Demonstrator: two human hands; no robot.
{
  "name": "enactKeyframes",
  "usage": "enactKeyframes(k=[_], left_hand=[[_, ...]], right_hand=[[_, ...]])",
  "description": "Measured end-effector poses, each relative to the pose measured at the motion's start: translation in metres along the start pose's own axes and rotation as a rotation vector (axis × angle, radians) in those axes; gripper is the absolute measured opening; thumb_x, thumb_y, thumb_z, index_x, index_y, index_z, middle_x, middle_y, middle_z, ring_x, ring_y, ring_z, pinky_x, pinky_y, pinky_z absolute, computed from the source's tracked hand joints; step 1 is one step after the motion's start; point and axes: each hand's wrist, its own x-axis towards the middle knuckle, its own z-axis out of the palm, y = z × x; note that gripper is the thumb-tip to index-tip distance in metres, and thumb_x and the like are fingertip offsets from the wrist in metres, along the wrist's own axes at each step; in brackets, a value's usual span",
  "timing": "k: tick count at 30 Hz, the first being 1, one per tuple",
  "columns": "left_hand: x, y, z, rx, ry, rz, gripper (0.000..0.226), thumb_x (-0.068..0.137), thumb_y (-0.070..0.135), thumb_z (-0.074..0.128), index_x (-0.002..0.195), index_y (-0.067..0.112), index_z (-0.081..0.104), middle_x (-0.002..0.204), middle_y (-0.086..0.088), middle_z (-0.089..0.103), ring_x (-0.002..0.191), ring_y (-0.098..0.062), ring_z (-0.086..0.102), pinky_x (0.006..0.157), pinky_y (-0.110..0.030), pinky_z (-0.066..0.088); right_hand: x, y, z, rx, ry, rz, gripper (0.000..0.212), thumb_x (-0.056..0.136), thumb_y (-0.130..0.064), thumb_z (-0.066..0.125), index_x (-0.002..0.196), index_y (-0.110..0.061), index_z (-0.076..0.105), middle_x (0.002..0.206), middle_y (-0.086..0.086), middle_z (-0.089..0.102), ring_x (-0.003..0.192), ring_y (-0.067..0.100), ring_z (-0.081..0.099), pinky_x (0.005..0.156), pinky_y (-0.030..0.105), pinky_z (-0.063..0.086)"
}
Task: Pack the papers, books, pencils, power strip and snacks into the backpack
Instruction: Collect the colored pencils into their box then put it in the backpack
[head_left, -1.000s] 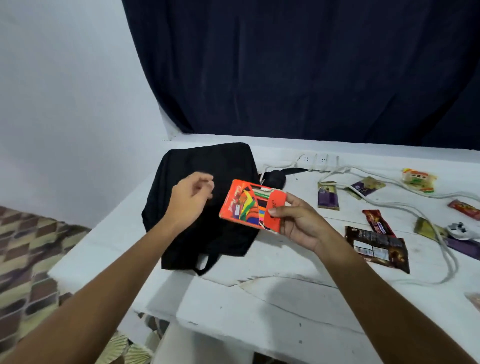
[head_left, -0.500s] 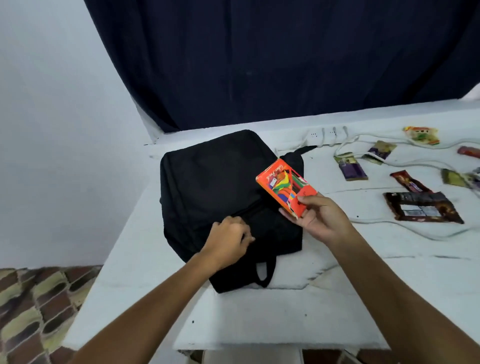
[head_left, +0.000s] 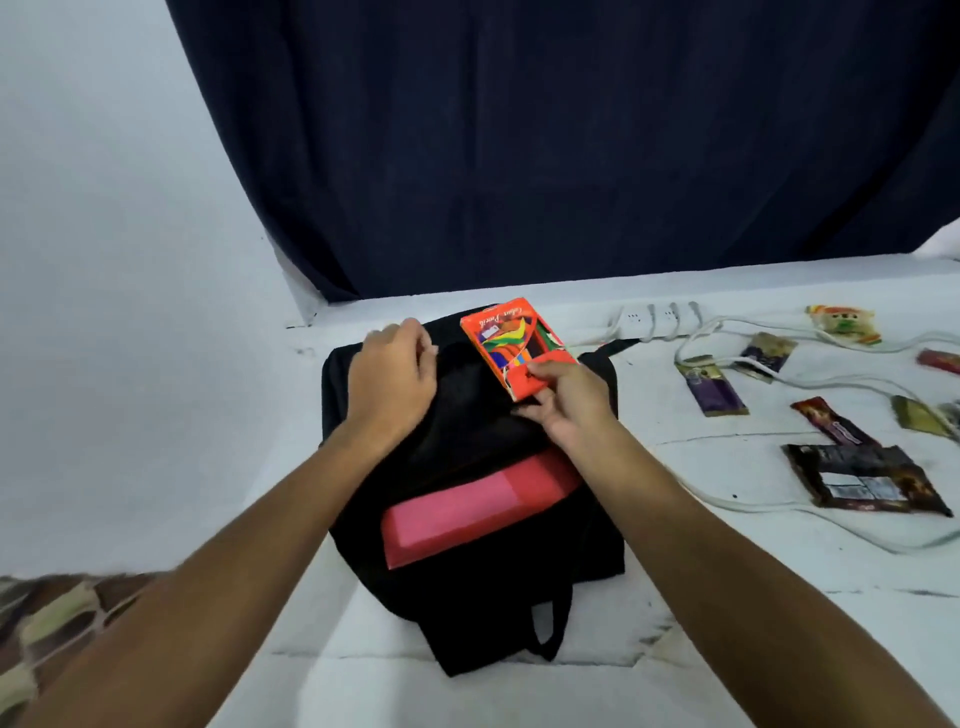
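A black backpack (head_left: 467, 519) is lying flat on a white desk (head_left: 727, 597), its carry loop pointing toward the viewer. Its main opening is gaping, and a pink-red book or folder (head_left: 467, 506) is showing inside it.

The left hand (head_left: 392, 384) is resting on the far left part of the backpack, its fingers curled over the black fabric; whether its grip is actually pinching the fabric cannot be told.

The right hand (head_left: 569, 402) is holding an orange box of colour pencils (head_left: 514, 345) by its near end, thumb on top and fingers underneath in a narrow grip. The box is tilting up and away, hovering over the upper part of the backpack.

To the right, on the desk, a white power strip (head_left: 657, 315) is lying near the back edge, its cord (head_left: 779, 506) looping across the surface. Several snack packets are lying spread out well apart from the backpack: a purple bar (head_left: 711, 387), a large dark brown wrapper (head_left: 862, 480), a red-brown bar (head_left: 831, 423) and a yellow-orange packet (head_left: 844, 322).

A dark blue curtain (head_left: 571, 140) is hanging behind the desk.
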Motion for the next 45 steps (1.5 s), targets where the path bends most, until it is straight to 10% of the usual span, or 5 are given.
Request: enactKeyframes(k=[5,12,18,40,45], left_hand=[[-0.090,0.024,0.020,0.149,0.083,0.482,0.023,0.081,0.028,0.057,0.088,0.009,0.069,0.088,-0.008,0.065,0.080,-0.031,0.059,0.067,-0.041,0.045],[-0.088,0.000,0.082,0.564,-0.383,0.113,0.089,0.076,0.077,0.037,0.143,0.018,0.043,0.143,-0.025,0.045,0.132,-0.046,0.042,0.106,-0.068,0.018],[-0.041,-0.019,0.077,0.515,-0.399,0.271,0.088,0.067,0.081,0.042,0.110,0.008,0.065,0.089,-0.016,0.065,0.074,-0.034,0.064,0.052,-0.038,0.053],[0.166,0.002,-0.022,0.050,-0.388,0.234,0.059,0.075,0.076,0.054,0.063,0.018,0.058,0.068,-0.002,0.060,0.068,-0.022,0.057,0.059,-0.034,0.040],[0.168,0.001,-0.022,0.050,-0.408,0.229,0.063,0.073,0.077,0.053,0.067,0.015,0.060,0.068,-0.002,0.061,0.067,-0.021,0.059,0.058,-0.034,0.042]], right_hand=[[0.027,-0.002,0.023,-0.148,0.055,0.064,0.040,0.081,0.013,0.056,0.117,-0.005,0.050,0.091,0.015,0.066,0.082,0.030,0.066,0.093,0.071,0.032],[0.041,-0.015,0.015,-0.179,-0.040,0.166,0.021,0.085,0.014,0.054,0.098,-0.002,0.053,0.087,0.017,0.066,0.105,0.038,0.064,0.100,0.074,0.025],[0.027,-0.038,-0.009,-0.144,-0.172,0.090,0.045,0.082,0.015,0.057,0.125,0.005,0.050,0.107,0.026,0.068,0.087,0.034,0.071,0.075,0.048,0.059],[0.008,0.010,0.046,-0.192,0.048,0.035,0.048,0.082,0.023,0.053,0.113,-0.013,0.043,0.092,0.016,0.060,0.046,0.018,0.066,0.041,0.033,0.056],[0.054,0.036,0.087,-0.255,0.135,-0.044,0.044,0.077,0.014,0.065,0.094,-0.022,0.045,0.096,0.012,0.058,0.078,0.028,0.067,0.062,0.043,0.061]])
